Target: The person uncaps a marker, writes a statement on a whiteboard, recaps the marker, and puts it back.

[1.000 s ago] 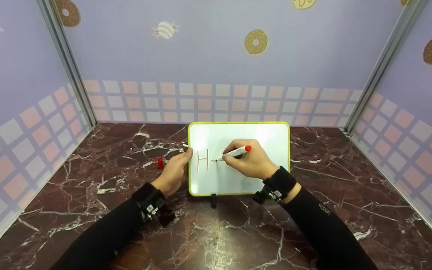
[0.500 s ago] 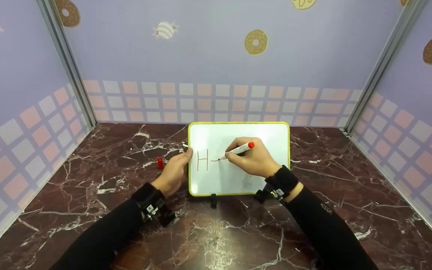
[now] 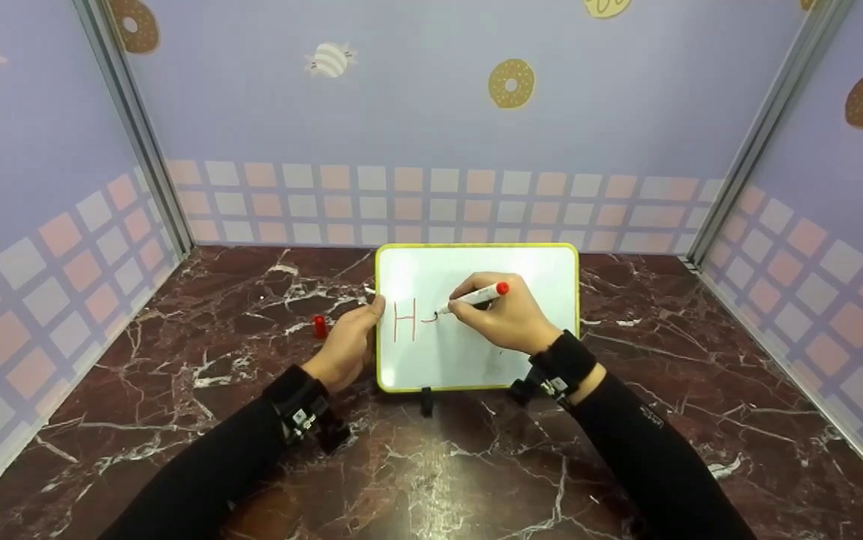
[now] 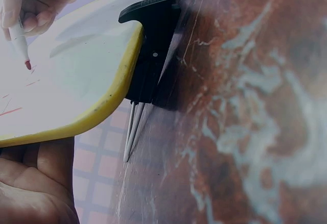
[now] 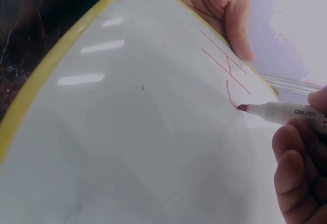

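Status: character 1, a red letter H (image 3: pixel 405 319), is complete, with 2 uprights and 1 crossbar, near the left edge of the whiteboard (image 3: pixel 458 367). Immediately right of it, 1 short red curve (image 3: pixel 428 322) is present; judged as character 2, it is only begun. Closing this outline appears to be the work left; the pictures show no further text to be added.

Whiteboard position: raised on the surface (image 3: pixel 431 465), with a black clip (image 3: pixel 426 401) at its lower edge.

Left hand (image 3: pixel 345 341): grips the left edge, thumb at the front, fingers behind.

Right hand (image 3: pixel 505 319): pinches the uncapped marker (image 3: pixel 480 297). The tip meets the end of the curve; actual contact is probable, though the wrist view is soft.

Red cap (image 3: pixel 320 326): off, on the surface beside the left hand; recapping is not yet done.
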Motion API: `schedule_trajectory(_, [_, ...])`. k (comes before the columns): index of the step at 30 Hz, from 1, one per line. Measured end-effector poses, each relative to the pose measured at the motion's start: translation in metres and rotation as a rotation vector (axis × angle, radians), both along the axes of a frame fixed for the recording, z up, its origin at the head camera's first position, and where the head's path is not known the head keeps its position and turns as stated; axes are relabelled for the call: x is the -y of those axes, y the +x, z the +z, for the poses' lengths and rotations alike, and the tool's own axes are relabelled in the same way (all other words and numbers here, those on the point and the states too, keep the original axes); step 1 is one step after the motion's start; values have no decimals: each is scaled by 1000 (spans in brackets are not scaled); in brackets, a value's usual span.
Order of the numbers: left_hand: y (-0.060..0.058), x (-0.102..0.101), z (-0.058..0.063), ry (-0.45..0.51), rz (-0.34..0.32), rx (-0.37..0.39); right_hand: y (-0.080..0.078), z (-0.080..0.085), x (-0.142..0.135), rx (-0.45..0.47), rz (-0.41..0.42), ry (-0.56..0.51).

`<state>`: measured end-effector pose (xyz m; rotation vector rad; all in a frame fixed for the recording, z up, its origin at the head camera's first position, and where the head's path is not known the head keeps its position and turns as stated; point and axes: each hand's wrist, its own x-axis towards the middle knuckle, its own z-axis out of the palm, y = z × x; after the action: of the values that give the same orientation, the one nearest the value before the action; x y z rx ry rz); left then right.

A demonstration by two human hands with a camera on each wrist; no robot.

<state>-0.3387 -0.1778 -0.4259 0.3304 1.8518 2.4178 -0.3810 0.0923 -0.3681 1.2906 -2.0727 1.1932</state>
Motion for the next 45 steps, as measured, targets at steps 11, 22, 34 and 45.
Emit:
schedule_trajectory(11, [1, 1, 0, 2, -13, 0, 0, -3, 5, -15, 11, 2])
schedule_trajectory(22, [0, 1, -1, -14, -3, 8, 2, -4, 8, -25, 10, 44])
schedule_trajectory(34, [0, -1, -1, 3, 6, 10, 3, -6, 9, -56, 47, 44])
schedule_trajectory(45, [-1, 0, -1, 6, 6, 8, 3, -8, 8, -13, 70, 78])
